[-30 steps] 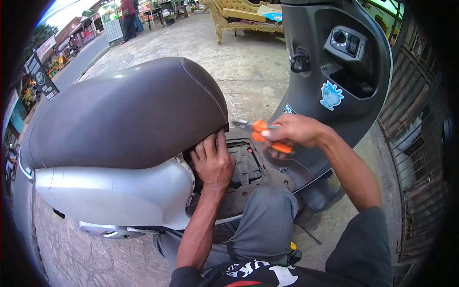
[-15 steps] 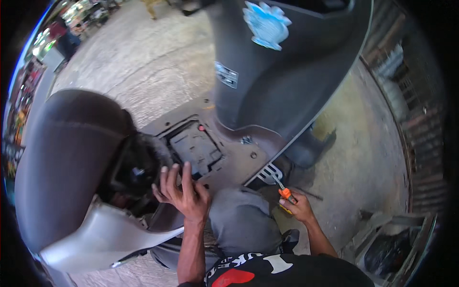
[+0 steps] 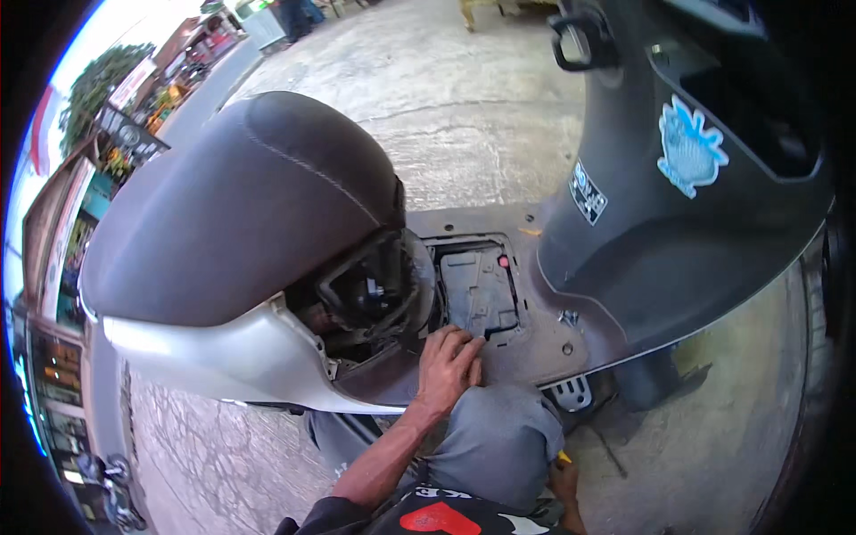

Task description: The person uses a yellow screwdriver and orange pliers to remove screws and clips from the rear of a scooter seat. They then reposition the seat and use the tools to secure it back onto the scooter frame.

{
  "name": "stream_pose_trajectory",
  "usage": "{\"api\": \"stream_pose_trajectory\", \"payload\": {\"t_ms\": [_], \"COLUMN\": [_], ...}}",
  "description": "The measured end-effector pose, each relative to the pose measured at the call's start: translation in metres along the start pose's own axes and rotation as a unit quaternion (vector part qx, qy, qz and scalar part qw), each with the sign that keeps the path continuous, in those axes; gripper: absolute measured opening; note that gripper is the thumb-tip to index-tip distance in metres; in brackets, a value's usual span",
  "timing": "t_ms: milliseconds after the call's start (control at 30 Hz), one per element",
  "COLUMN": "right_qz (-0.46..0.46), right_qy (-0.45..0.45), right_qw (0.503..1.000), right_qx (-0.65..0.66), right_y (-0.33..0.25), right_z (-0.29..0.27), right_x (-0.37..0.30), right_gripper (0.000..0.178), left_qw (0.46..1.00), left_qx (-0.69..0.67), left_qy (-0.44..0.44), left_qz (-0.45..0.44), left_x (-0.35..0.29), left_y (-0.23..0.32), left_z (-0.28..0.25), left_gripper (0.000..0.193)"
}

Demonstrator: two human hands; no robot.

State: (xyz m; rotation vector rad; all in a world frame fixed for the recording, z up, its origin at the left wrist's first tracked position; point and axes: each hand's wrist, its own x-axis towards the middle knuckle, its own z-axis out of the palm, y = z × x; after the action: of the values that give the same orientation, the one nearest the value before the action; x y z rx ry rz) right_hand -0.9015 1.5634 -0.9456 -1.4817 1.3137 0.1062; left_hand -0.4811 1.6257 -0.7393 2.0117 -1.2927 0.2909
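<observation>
A scooter with a dark seat (image 3: 241,214) and a grey footboard (image 3: 535,352) stands in front of me. My left hand (image 3: 446,370) rests at the footboard's near edge, beside an uncovered battery compartment (image 3: 481,290). Its fingers are bent and close together; whether they hold anything is hidden. Low beside my knee, my right hand (image 3: 563,490) is partly covered by the trouser leg. A yellow bit of the screwdriver handle (image 3: 564,456) shows at its top. Below the seat front, the body opening exposes dark inner parts (image 3: 366,285).
The front leg shield (image 3: 687,241), with a blue sticker, rises at the right. A slotted metal pedal (image 3: 571,393) sticks out under the footboard. Concrete floor (image 3: 437,98) surrounds the scooter. Shopfronts (image 3: 71,241) and a parked motorcycle (image 3: 111,490) lie at the far left.
My view has swung left. My left hand went from raised, spread fingers to bent ones at the footboard edge. The right hand with the screwdriver moved down from the pedal to behind my knee.
</observation>
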Motion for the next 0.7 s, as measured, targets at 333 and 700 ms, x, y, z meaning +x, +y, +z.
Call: {"api": "stream_pose_trajectory", "payload": {"t_ms": [333,700], "right_qz": [-0.13,-0.05], "right_qy": [0.119,-0.045], "right_qw": [0.953,0.934], "right_qx": [-0.245,-0.352], "right_y": [0.026,0.202], "right_z": [-0.009,-0.03], "right_x": [0.025,0.103], "right_gripper": [0.043,0.052], "left_qw": [0.988,0.557], "left_qx": [-0.106,-0.733], "left_qy": [0.048,0.084], "left_qz": [-0.1,-0.381], "left_x": [-0.007,0.104], "left_y": [-0.005,0.008], "left_z": [0.001,-0.018], "left_gripper": [0.033,0.03]}}
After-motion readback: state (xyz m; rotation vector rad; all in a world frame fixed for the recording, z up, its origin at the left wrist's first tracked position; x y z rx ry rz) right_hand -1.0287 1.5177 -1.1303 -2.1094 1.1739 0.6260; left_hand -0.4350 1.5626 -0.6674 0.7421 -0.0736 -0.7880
